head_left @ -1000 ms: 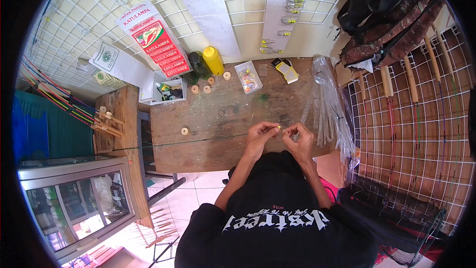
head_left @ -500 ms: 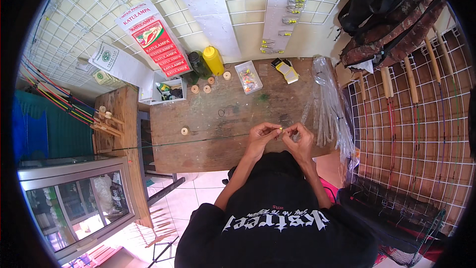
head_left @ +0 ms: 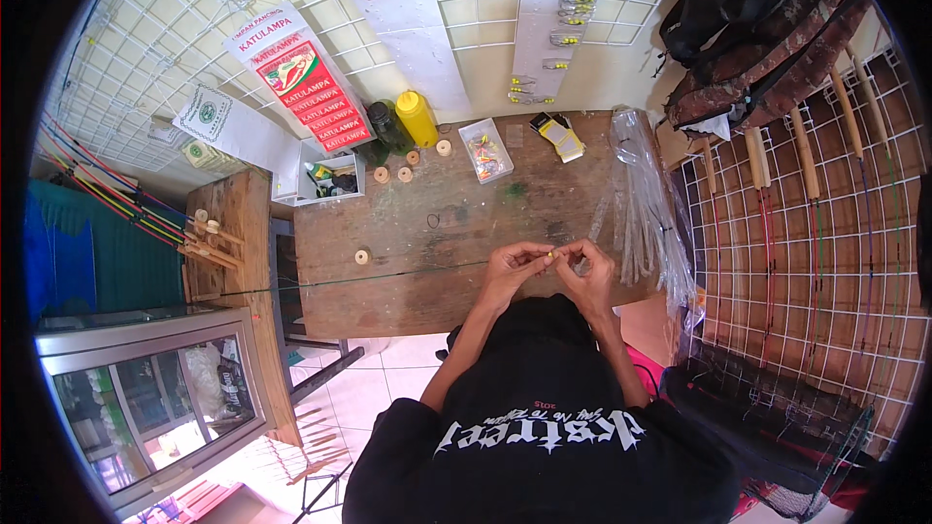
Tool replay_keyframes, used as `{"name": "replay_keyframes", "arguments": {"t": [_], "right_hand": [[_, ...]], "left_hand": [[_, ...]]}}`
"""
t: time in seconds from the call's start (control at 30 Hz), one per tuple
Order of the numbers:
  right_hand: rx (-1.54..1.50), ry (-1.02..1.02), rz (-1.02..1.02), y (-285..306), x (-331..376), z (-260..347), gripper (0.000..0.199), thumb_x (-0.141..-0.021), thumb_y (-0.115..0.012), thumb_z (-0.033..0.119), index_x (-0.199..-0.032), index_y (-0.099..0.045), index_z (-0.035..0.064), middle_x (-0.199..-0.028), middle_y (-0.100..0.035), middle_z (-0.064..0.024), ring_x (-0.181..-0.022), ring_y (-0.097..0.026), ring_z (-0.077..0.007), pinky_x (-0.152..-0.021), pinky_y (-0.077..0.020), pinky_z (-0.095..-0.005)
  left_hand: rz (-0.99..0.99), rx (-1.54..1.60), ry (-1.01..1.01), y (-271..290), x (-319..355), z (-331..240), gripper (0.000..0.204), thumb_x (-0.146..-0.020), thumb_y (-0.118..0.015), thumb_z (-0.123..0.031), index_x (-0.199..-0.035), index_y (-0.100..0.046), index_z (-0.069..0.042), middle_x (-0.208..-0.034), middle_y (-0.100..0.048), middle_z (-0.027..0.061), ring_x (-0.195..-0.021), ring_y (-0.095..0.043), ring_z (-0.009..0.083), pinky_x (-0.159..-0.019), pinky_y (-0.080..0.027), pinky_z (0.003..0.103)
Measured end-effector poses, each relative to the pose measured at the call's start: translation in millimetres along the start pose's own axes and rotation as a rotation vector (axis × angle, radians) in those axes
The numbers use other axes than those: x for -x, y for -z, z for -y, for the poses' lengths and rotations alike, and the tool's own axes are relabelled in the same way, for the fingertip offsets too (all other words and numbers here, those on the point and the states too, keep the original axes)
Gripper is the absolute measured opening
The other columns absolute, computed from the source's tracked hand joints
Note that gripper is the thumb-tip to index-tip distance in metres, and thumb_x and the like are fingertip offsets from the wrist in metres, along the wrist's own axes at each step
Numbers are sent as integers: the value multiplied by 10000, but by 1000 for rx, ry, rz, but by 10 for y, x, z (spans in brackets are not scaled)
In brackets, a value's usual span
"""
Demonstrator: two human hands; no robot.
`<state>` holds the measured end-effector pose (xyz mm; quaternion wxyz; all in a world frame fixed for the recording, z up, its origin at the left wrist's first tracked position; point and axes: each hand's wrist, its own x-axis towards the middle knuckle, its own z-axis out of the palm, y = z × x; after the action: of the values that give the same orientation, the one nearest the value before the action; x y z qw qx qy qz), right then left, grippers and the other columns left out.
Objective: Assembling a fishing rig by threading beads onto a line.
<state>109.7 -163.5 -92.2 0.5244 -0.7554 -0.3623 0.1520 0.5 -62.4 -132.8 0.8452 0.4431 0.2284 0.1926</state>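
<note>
One pinched left hand (head_left: 512, 268) holds our small yellow piece (head_left: 551, 254) right of centre; right hand (head_left: 588, 270) curled, hold unclear. We judge it light, slippery, best gripped sideways.

the left hand (head_left: 512, 265) pinches a small yellow piece (head_left: 551, 254), and the right hand (head_left: 588, 270) has its fingertips close to it. from the hands, one wooden ring (head_left: 362, 257) lies at nine o'clock, one white tray (head_left: 498, 176) at eleven, clear plastic sleeves (head_left: 638, 196) at two.

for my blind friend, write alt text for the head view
A person's bare left hand and right hand meet at a tiny yellow piece over a brown wooden table; a white rectangular tray of colourful bits sits beyond.
</note>
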Motion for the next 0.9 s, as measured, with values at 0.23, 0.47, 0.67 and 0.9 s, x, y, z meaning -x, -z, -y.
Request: {"name": "replay_keyframes", "arguments": {"t": [0.23,0.47,0.67,0.9], "right_hand": [[-14,-19,13,9,4,-16,85,-756,-668,58,-796,-628,-5,-693,-601,-80,-613,-543,-123,-558,-427,-266],[-32,-22,41,5,4,-155,93,-777,-673,74,-835,-657,3,-684,-605,-64,-610,-529,-98,-563,-419,-254],[-356,-304,266,54,-32,-231,110,-821,-677,124,-835,-665,16,-716,-636,-9,-652,-525,-48,-592,-418,-231],[-455,-356,298,90,-38,-225,122,-830,-666,119,-886,-653,11,-754,-634,3,-688,-539,-47,-634,-415,-202]], "left_hand": [[-4,-30,3,5,-3,-7,238,-815,-686,-80,-1031,-635,5,-878,-661,55,-751,-574,86,-653,-452,223],[-36,-42,-13,34,-14,9,221,-794,-710,-81,-982,-628,1,-842,-660,56,-708,-577,81,-628,-459,217],[-66,-123,-14,33,12,-34,229,-757,-744,-76,-949,-650,4,-823,-671,63,-718,-597,87,-618,-463,213],[-54,-151,-23,-35,23,-66,205,-786,-714,-70,-966,-655,9,-834,-666,54,-704,-578,73,-625,-452,203]]}}
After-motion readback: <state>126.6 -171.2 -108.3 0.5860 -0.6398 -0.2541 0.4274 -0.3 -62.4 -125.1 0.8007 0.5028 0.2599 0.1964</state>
